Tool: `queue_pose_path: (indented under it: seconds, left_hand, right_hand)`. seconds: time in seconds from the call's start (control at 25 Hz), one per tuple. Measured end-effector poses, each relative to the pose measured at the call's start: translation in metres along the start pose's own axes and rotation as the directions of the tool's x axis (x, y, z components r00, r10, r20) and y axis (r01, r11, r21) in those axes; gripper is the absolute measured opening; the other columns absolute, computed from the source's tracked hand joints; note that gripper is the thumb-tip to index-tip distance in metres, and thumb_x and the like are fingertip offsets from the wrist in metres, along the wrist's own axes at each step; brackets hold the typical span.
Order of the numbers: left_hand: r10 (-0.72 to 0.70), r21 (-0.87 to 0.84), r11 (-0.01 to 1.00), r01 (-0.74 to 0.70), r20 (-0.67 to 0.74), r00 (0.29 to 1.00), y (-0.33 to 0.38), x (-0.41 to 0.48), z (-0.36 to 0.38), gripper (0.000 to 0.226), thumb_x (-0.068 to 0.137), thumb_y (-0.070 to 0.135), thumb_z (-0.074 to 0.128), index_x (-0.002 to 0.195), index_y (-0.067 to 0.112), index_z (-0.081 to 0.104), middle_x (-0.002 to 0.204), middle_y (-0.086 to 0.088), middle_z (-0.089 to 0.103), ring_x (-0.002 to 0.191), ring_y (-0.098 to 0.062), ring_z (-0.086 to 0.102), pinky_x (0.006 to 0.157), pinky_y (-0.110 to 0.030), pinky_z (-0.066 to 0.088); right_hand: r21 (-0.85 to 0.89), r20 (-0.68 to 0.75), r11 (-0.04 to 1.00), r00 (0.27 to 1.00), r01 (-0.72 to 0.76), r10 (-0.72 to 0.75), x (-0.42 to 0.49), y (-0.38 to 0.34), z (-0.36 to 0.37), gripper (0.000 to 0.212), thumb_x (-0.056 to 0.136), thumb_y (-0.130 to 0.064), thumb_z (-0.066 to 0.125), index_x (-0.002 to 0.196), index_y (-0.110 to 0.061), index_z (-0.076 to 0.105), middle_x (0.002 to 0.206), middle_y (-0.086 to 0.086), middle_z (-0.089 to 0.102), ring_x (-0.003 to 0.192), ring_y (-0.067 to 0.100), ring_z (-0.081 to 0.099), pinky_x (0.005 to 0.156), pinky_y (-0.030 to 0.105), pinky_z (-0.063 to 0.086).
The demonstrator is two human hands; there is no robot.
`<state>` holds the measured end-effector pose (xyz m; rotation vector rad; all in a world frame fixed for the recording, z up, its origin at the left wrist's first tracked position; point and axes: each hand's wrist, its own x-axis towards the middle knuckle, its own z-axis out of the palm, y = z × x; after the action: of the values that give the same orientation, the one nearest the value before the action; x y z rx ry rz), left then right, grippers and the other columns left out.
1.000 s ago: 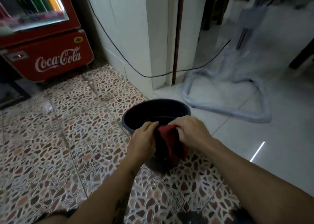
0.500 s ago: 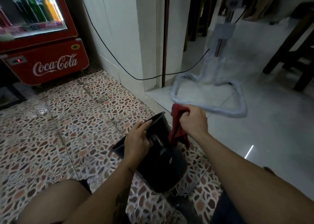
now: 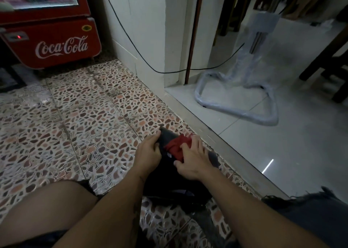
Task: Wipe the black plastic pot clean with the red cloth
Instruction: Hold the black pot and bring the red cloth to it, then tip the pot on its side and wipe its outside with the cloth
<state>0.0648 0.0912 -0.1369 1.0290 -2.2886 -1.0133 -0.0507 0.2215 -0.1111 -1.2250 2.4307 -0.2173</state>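
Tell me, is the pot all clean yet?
Not yet, it seems. Done: the black pot is tipped over, ready. In hand: the left hand grips it while the right hand holds the red cloth against its outside. Left: probably the rest of the pot; it is too dark to see which parts are clean.

On the pebble-patterned floor (image 3: 94, 116), between the person's knees, the black pot (image 3: 165, 176) lies tipped over, the left hand (image 3: 148, 151) gripping its far end while the right hand (image 3: 194, 157) holds the bunched red cloth (image 3: 177, 146) against its outer side, a red cooler (image 3: 50, 40) standing well behind
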Motion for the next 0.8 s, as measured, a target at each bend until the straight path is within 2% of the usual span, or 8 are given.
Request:
queue_pose_path:
  seconds: [0.12,0.2,0.32,0.44,0.52,0.64,0.72,0.8]
  left_hand:
    - [-0.012,0.011,1.000,0.011,0.046,0.999,-0.002,-0.003,-0.003,0.051,0.098,0.012,0.045,0.148,0.023,0.043,0.158,0.004,0.034,0.142,-0.016,0.034,0.109,-0.019,0.019]
    - [0.027,0.058,0.998,-0.030,0.056,0.998,-0.004,-0.010,-0.001,0.053,0.100,0.017,0.041,0.151,0.028,0.036,0.161,0.010,0.024,0.143,-0.016,0.030,0.115,-0.031,0.022]
    - [0.037,0.040,0.999,-0.037,-0.011,0.999,-0.004,-0.006,0.005,0.051,0.098,0.016,0.041,0.148,0.028,0.043,0.156,0.008,0.037,0.137,-0.017,0.039,0.115,-0.033,0.028]
    - [-0.009,-0.076,0.997,0.004,-0.059,0.998,-0.001,0.004,0.007,0.046,0.096,0.015,0.043,0.140,0.024,0.054,0.147,0.003,0.050,0.134,-0.016,0.045,0.115,-0.030,0.028]
    - [-0.015,-0.126,0.992,0.008,-0.060,0.998,-0.001,0.010,0.010,0.045,0.095,0.016,0.043,0.138,0.023,0.056,0.143,0.003,0.054,0.131,-0.013,0.048,0.114,-0.032,0.032]
    - [-0.136,-0.235,0.965,0.120,-0.050,0.990,-0.003,0.019,0.011,0.041,0.097,0.015,0.045,0.134,0.026,0.061,0.135,0.006,0.059,0.120,-0.005,0.051,0.105,-0.019,0.034]
    - [-0.202,-0.294,0.939,0.181,-0.043,0.978,-0.003,0.029,0.014,0.039,0.098,0.014,0.046,0.130,0.027,0.064,0.133,0.003,0.062,0.118,-0.007,0.055,0.103,-0.020,0.039]
    - [-0.259,-0.337,0.911,0.236,-0.026,0.965,-0.004,0.041,0.015,0.038,0.097,0.012,0.047,0.127,0.026,0.066,0.133,0.000,0.063,0.120,-0.012,0.056,0.106,-0.025,0.040]
  right_hand:
    - [0.242,0.094,0.970,0.996,-0.014,-0.009,0.002,-0.005,0.002,0.064,0.091,-0.049,0.049,0.149,-0.030,0.029,0.159,0.007,0.023,0.148,0.030,0.023,0.118,0.049,0.025]
    - [0.234,0.062,0.971,0.998,-0.047,0.033,0.000,-0.003,0.009,0.062,0.096,-0.051,0.039,0.155,-0.044,0.018,0.164,0.003,0.019,0.149,0.027,0.020,0.118,0.053,0.022]
    - [0.100,0.024,0.992,0.996,-0.083,0.081,-0.003,0.007,0.021,0.056,0.103,-0.050,0.029,0.156,-0.049,0.012,0.167,0.001,0.009,0.151,0.026,0.009,0.119,0.057,0.015]
    - [0.091,0.010,0.981,0.985,-0.170,0.170,0.002,0.029,0.027,0.057,0.103,-0.049,0.026,0.157,-0.047,0.007,0.169,0.005,0.000,0.154,0.026,0.002,0.121,0.056,0.007]
    - [0.124,0.065,0.958,0.965,-0.259,0.253,0.022,0.044,0.023,0.056,0.103,-0.048,0.020,0.157,-0.045,0.008,0.170,0.007,-0.002,0.154,0.027,0.001,0.122,0.056,0.002]
    - [0.200,0.178,0.906,0.923,-0.374,0.342,0.063,0.043,0.009,0.056,0.101,-0.047,0.018,0.157,-0.044,0.012,0.170,0.007,-0.002,0.155,0.028,-0.001,0.121,0.059,-0.002]
    - [0.236,0.183,0.918,0.942,-0.319,0.281,0.080,0.023,0.009,0.057,0.101,-0.046,0.020,0.158,-0.043,0.010,0.170,0.006,-0.005,0.155,0.027,-0.005,0.121,0.057,-0.006]
    - [0.201,0.055,0.975,0.995,-0.089,0.080,0.071,-0.002,0.023,0.058,0.103,-0.042,0.021,0.158,-0.041,0.005,0.170,0.006,-0.004,0.155,0.025,-0.006,0.122,0.053,-0.006]
